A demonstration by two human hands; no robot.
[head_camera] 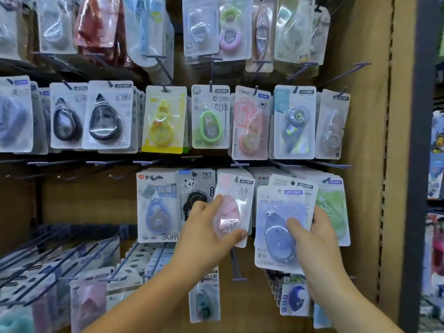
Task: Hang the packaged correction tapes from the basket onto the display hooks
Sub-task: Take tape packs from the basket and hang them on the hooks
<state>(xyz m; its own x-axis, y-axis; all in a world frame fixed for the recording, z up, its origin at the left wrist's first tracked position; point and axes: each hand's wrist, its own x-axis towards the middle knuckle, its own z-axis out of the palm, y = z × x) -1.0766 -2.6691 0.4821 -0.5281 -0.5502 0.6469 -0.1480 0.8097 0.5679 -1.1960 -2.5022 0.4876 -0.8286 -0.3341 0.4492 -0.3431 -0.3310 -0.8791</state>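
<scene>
Left hand: your left hand (206, 227) pinches the pink pack (236, 200), thumb under its lower edge, fingers on its left edge.
Pink pack: it lies up and right of this hand. Its long axis is nearly upright and its top is at the hook (236, 179). I cannot tell if the hole is on the hook.
Right hand: your right hand (317, 234) grips the blue packs (278, 212), thumb across the front.
Nearer hand: the left.
Neighbours: the cat pack (192, 186) is just beside on the left, and the blue packs crowd the right.
Basket: not visible.
</scene>
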